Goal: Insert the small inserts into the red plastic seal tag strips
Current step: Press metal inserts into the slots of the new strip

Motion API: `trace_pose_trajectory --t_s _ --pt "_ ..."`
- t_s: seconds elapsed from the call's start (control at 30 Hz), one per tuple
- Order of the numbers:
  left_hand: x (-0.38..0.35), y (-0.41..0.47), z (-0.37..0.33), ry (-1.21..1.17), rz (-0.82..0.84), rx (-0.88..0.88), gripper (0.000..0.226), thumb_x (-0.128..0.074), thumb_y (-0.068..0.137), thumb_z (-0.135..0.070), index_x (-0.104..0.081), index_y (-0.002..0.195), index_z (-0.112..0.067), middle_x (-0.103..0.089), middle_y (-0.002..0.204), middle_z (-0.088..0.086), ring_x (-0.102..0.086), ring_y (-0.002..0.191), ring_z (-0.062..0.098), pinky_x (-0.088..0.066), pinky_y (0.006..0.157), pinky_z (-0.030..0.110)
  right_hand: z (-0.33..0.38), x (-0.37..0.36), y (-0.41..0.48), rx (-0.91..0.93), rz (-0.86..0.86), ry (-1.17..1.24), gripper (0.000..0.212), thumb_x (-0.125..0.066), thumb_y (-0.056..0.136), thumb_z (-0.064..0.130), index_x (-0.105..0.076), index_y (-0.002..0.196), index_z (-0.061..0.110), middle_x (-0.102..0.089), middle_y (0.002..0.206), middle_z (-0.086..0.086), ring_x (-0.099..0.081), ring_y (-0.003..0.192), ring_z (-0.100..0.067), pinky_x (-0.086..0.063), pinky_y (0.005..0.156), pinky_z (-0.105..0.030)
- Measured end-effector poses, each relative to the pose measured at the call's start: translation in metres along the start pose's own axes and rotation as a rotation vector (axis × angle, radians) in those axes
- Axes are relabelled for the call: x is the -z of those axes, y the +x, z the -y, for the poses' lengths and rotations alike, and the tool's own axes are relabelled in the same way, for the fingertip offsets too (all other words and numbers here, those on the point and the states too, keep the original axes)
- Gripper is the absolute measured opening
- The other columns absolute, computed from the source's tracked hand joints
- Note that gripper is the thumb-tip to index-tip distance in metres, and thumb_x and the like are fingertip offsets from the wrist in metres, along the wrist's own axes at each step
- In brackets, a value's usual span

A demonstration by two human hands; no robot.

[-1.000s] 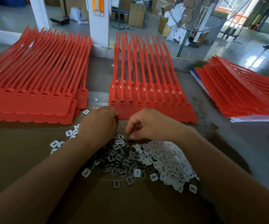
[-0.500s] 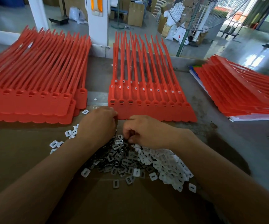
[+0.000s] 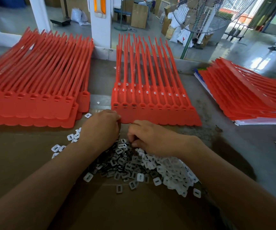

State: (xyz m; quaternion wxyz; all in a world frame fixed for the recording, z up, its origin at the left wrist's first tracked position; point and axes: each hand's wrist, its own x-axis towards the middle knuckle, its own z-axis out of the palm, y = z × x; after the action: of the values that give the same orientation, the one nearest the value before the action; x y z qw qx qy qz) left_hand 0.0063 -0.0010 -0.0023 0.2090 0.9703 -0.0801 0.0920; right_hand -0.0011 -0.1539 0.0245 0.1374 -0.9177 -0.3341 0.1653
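Right hand [image 3: 150, 138] grip is pinching into the inserts [image 3: 130, 166] pile, probably on one. Left hand [image 3: 100, 128] grip is curled, can't tell around what, touching the red strips [image 3: 157, 113] on the tabletop [image 3: 233, 146]. Three front slots are looking filled, the rest waiting.

Forearms reach in from 7 and 5 o'clock. The left hand [image 3: 100, 128] and right hand [image 3: 150, 138] sit close together, knuckles up, fingers curled under, possibly pinching something.

Three stacks of red seal tag strips lie on the desk [image 3: 233, 146]: a left stack [image 3: 34, 100], a centre stack [image 3: 150, 113] and a right stack [image 3: 241, 97]. The centre stack's top sheet shows ten sockets, three of them filled. There is one heap of small inserts [image 3: 158, 168], too many to count, and two hands, the left hand [image 3: 100, 128] and the right hand [image 3: 152, 138].
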Motion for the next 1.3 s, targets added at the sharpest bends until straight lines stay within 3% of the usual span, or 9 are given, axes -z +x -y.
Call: trace_pose_trajectory --t_s 0.3,0.6,0.7,0.9,1.1,1.2,1.3 --pt "-0.001 -0.001 0.001 -0.003 -0.007 -0.002 0.028 -0.043 0.09 -0.013 -0.067 0.104 -0.011 -0.061 0.117 0.005 -0.055 0.105 0.022 -0.041 0.082 0.03 -0.001 -0.001 -0.001 0.011 -0.018 -0.032 0.004 -0.053 0.091 0.013 -0.052 0.094 0.014 -0.037 0.087 0.011 -0.034 0.084 -0.004 -0.022 0.066 -0.016" --pt "-0.001 0.0 0.001 -0.009 -0.005 0.001 0.029 -0.042 0.089 -0.013 -0.067 0.104 -0.011 -0.061 0.118 0.005 -0.055 0.106 0.023 -0.043 0.085 0.032 0.0 -0.005 -0.005 0.005 -0.043 -0.077 0.015 -0.048 0.093 0.014 -0.037 0.085 0.021 -0.041 0.086 0.007 -0.037 0.08 -0.009 -0.031 0.067 -0.022" --pt "-0.001 -0.001 0.001 -0.013 -0.005 -0.005 0.029 -0.043 0.089 -0.012 -0.067 0.104 -0.011 -0.061 0.117 0.006 -0.056 0.106 0.023 -0.045 0.085 0.034 0.0 -0.004 -0.007 0.001 -0.057 0.06 0.014 -0.05 0.091 0.007 -0.042 0.087 0.018 -0.043 0.079 0.012 -0.042 0.07 -0.001 -0.034 0.061 -0.008" --pt "-0.001 -0.001 0.001 -0.01 -0.01 -0.007 0.029 -0.042 0.088 -0.012 -0.067 0.103 -0.011 -0.062 0.115 0.006 -0.056 0.104 0.023 -0.044 0.083 0.033 -0.012 0.014 -0.001 -0.05 -0.244 0.227 0.017 -0.052 0.089 0.006 -0.053 0.082 0.022 -0.05 0.078 0.018 -0.047 0.072 0.008 -0.039 0.067 -0.006" --pt "-0.001 -0.001 0.001 -0.012 -0.012 -0.013 0.028 -0.041 0.088 -0.011 -0.067 0.1 -0.009 -0.063 0.112 0.006 -0.058 0.1 0.023 -0.047 0.081 0.034 -0.043 0.026 0.019 -0.312 -0.438 0.379 0.019 -0.048 0.092 0.009 -0.054 0.08 0.021 -0.048 0.075 0.018 -0.043 0.068 0.005 -0.035 0.061 -0.015" --pt "-0.001 -0.001 0.001 -0.019 -0.003 -0.007 0.029 -0.041 0.089 -0.012 -0.067 0.1 -0.008 -0.062 0.112 0.007 -0.058 0.1 0.024 -0.047 0.081 0.035 -0.053 0.027 0.028 -0.383 -0.456 0.378 0.025 -0.046 0.093 0.009 -0.05 0.073 0.024 -0.051 0.077 0.011 -0.05 0.077 -0.008 -0.045 0.075 -0.029" --pt "-0.001 -0.001 0.001 -0.015 0.0 -0.006 0.028 -0.041 0.089 -0.012 -0.067 0.1 -0.008 -0.062 0.111 0.007 -0.058 0.099 0.024 -0.047 0.08 0.034 -0.058 0.026 0.036 -0.405 -0.516 0.386 0.011 -0.049 0.092 0.009 -0.055 0.087 0.017 -0.054 0.091 0.006 -0.051 0.087 -0.012 -0.044 0.079 -0.029"
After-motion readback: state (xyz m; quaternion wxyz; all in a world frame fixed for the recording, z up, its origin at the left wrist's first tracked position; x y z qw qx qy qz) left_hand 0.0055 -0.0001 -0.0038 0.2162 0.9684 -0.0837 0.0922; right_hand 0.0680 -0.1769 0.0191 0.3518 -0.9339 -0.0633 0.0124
